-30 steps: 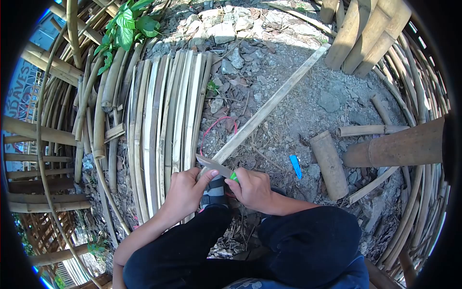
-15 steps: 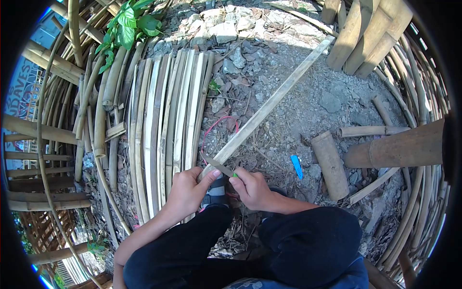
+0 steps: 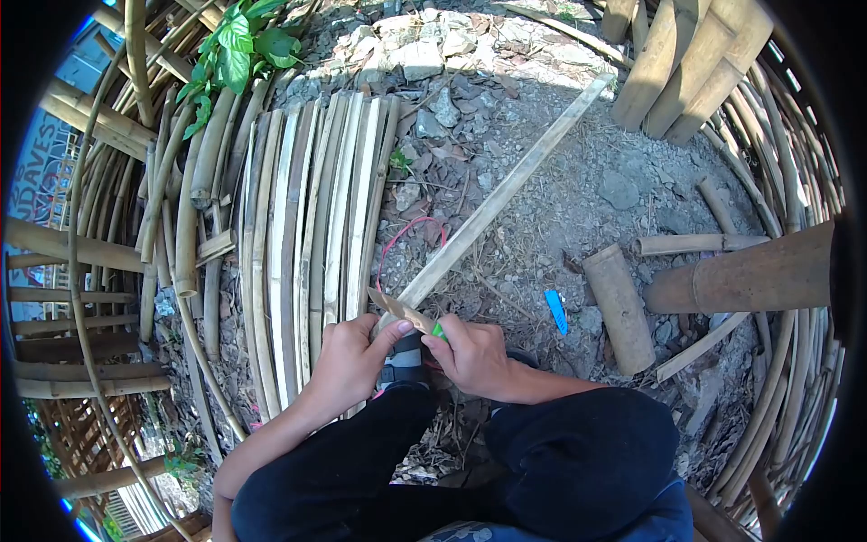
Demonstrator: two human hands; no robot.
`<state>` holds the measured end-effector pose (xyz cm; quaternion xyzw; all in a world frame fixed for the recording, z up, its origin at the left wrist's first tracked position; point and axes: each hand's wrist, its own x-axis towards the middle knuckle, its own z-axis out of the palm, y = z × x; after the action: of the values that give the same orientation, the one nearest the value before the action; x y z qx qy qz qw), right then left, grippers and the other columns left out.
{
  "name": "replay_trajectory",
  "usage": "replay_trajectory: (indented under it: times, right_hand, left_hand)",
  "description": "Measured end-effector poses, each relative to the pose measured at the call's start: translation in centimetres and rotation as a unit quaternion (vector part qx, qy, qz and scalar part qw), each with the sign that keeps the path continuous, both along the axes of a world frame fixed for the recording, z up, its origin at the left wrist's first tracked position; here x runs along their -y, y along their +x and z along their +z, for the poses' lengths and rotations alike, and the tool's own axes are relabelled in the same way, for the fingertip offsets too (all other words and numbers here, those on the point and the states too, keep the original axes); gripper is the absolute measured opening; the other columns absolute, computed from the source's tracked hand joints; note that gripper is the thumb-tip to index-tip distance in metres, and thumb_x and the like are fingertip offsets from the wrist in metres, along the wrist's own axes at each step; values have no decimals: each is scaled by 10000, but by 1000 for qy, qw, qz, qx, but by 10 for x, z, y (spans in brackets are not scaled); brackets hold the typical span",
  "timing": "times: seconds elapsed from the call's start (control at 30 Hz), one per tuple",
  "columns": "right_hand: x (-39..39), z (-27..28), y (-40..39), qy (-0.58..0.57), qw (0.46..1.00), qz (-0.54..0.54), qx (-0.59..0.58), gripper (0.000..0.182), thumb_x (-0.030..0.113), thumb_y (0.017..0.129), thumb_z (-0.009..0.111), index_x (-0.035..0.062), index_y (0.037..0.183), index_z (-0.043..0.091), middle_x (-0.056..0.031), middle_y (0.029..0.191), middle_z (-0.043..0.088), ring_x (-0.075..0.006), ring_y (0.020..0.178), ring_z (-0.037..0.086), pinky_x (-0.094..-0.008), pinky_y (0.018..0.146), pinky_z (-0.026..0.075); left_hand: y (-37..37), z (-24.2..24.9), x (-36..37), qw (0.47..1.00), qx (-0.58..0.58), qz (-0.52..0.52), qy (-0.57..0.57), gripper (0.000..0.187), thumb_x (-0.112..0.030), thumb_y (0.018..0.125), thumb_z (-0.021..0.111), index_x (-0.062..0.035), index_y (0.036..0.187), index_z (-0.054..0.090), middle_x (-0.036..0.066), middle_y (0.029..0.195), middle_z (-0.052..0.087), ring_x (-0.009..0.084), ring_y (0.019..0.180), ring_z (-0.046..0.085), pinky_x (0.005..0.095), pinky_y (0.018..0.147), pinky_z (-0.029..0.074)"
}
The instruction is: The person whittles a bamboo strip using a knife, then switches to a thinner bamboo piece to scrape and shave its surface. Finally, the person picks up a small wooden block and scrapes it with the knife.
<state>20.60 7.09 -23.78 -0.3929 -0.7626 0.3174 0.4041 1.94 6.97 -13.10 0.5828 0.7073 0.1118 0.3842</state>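
A long bamboo strip (image 3: pixel 506 194) runs from my hands up and away to the right over the dirt. My left hand (image 3: pixel 350 355) is closed around its near end, with the thumb on top. In my right hand (image 3: pixel 472 358) is a knife (image 3: pixel 397 310) with a green handle, the fingers wrapped round it. Its blade lies across the strip just beyond my left thumb and points up to the left. To the left of my hands, many split bamboo strips (image 3: pixel 318 217) lie side by side in a row.
Right of my hands, a blue object (image 3: pixel 556 313) lies on the ground near a short bamboo piece (image 3: pixel 619 310). A thick bamboo pole (image 3: pixel 750 280) juts in from the right. Pink string (image 3: pixel 386 256) curls beside the strip. A leafy plant (image 3: pixel 237 45) grows at upper left.
The knife blade has turned, its face now catching more light, and its tip sits slightly further left. The strip's far end has shifted a little left and down.
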Motion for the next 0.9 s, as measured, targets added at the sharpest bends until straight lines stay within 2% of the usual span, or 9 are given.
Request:
replay_trajectory:
  times: [0.2,0.37,0.43,0.63,0.9]
  right_hand:
    - [-2,0,0,46,998,-30,26,263,249,943,667,48,827,544,-111,598,601,-294,497,627,-397,453,475]
    - [-3,-2,1,55,997,-39,31,290,276,949,658,47,820,535,-111,592,600,-289,498,627,-402,455,477]
    - [-2,-5,3,-85,995,44,-29,225,206,975,607,25,860,540,-152,591,569,-352,526,623,-436,479,469]
    - [-2,-8,4,-142,985,81,-61,205,192,992,569,12,901,537,-179,593,566,-390,532,622,-458,492,467]
    - [1,-6,-1,-18,1000,14,17,254,234,976,615,29,850,536,-147,597,603,-346,525,639,-437,467,483]
  left_hand:
    - [0,-2,0,1000,7,21,-18,543,-390,978,642,74,698,615,120,459,502,142,418,491,383,440,410]
    - [0,-2,0,997,39,47,-47,535,-409,968,653,84,762,660,89,480,524,106,460,491,352,449,405]
    - [0,-2,1,998,39,40,-35,539,-418,963,659,86,772,663,82,481,524,101,462,487,347,448,401]
    - [1,-4,1,998,35,31,-29,558,-441,950,668,92,784,661,84,473,517,118,450,499,357,450,407]
    - [-1,-3,1,1000,13,8,-22,552,-415,975,637,75,722,622,114,463,502,153,427,509,386,452,413]
